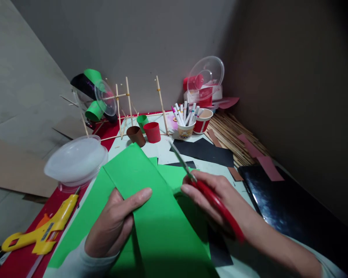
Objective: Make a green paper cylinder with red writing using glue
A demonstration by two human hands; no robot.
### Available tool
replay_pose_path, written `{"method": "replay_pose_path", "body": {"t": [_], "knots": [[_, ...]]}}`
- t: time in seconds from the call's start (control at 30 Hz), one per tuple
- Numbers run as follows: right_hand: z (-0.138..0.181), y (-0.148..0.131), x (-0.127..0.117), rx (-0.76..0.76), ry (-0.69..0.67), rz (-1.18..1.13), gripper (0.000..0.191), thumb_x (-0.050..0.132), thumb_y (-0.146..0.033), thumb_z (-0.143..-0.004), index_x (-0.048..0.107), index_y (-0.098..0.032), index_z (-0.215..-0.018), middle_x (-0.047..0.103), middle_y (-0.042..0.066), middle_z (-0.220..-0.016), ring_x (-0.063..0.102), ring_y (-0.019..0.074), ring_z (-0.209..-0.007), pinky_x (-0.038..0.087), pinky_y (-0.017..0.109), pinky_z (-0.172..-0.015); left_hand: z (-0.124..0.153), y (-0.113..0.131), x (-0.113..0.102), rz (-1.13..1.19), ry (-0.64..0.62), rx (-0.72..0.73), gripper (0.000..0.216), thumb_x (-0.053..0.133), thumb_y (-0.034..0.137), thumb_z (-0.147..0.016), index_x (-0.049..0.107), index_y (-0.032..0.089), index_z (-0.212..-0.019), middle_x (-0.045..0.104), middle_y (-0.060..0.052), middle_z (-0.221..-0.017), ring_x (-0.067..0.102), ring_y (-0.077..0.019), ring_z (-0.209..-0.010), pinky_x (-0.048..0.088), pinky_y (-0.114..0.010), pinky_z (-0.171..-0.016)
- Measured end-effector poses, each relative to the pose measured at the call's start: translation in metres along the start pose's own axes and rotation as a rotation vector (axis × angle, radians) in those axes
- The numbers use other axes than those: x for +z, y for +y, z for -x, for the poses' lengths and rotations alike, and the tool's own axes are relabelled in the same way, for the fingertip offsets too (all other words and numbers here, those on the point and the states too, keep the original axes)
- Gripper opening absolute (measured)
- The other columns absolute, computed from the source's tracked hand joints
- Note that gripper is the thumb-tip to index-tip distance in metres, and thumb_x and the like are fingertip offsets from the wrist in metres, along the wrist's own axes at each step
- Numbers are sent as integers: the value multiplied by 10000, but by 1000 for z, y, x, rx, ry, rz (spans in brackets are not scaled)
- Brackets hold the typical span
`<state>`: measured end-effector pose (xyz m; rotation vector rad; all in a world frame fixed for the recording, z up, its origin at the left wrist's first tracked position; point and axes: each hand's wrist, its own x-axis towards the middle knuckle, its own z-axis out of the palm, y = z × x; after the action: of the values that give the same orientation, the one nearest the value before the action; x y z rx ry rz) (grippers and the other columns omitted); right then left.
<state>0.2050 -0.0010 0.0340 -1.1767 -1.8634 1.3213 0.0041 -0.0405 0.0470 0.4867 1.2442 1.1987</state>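
My left hand (120, 220) pinches a long strip of green paper (159, 204), its thumb on top and the other fingers underneath. Red-handled scissors (211, 200) are in my right hand (220, 193), just right of the strip. Their blades point up and away, look closed together, and are apart from the strip's edge. More green paper (81, 220) lies on the table beneath the strip. Behind it stand a brown paper cup (135, 136), a red paper cup (152, 133) and a green paper cup (142, 122).
A yellow glue gun (46, 227) lies at the left beside plastic lids (75, 158). A stick frame (159, 100) stands at the back, near a cup of markers (186, 129). Black paper (204, 151), bamboo sticks (237, 135) and a glossy black object (290, 208) lie to the right.
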Motion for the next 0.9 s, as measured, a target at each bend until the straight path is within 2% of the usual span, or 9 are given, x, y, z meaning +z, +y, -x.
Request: {"method": "replay_pose_path", "body": {"t": [0.07,0.17,0.3,0.4,0.47,0.6,0.73,0.8,0.9], "knots": [[-2,-2,-3,97,-7,-184,410,576,-599,-920,480,-222,-793,428,-72,-590,390,86,-460,314,200,-412,0,1,-1,21,-45,-46,731,882,197,-674,635,186,-1361,821,-112,-1024,757,-381,-1014,616,-482,-905],[-2,-6,-4,204,-117,-396,511,620,-716,-845,507,-219,-882,500,-78,-600,427,69,-403,352,166,-353,1,-1,-1,48,-138,-105,724,866,187,-693,627,192,-1377,813,-124,-1070,747,-384,-1043,591,-494,-954],[2,-8,2,226,-233,-480,483,777,-579,-798,524,-212,-984,490,-97,-610,436,51,-448,386,125,-385,3,-8,-1,19,-176,-124,650,878,200,-690,684,209,-1310,821,-121,-1024,762,-379,-1000,610,-486,-913],[4,-5,5,170,-276,-514,415,784,-458,-840,477,-223,-989,445,-118,-613,421,44,-447,386,126,-406,3,-13,1,26,-191,-91,613,889,217,-671,716,211,-1259,817,-127,-1039,761,-384,-999,622,-475,-884],[5,-3,6,111,-293,-511,396,768,-439,-860,457,-224,-976,442,-114,-633,425,49,-455,375,140,-416,2,-14,1,24,-165,-88,552,890,240,-672,737,198,-1200,818,-136,-1026,765,-388,-981,634,-471,-848],[8,-3,6,51,-322,-464,363,783,-376,-856,471,-214,-945,433,-92,-691,393,61,-544,329,161,-470,-5,-9,-1,31,1,1,387,898,233,-657,748,153,-1005,824,-112,-877,784,-362,-890,651,-439,-785],[10,-5,8,73,-374,-381,361,804,-348,-833,475,-207,-874,403,-88,-703,333,64,-582,292,178,-501,-12,-3,-6,78,82,107,478,895,231,-669,714,136,-1102,821,-91,-889,782,-335,-915,653,-403,-776],[8,-6,9,86,-344,-368,350,770,-417,-848,506,-202,-933,417,-83,-706,338,70,-573,294,189,-502,-12,-1,-7,85,71,103,517,890,249,-685,699,128,-1150,821,-99,-906,780,-331,-925,652,-380,-751],[4,-6,11,59,-158,-221,321,676,-467,-886,540,-186,-962,449,-59,-691,385,100,-591,333,223,-541,-11,-1,-7,112,70,95,540,896,220,-665,699,128,-1160,822,-95,-895,779,-334,-928,648,-372,-747]]}}
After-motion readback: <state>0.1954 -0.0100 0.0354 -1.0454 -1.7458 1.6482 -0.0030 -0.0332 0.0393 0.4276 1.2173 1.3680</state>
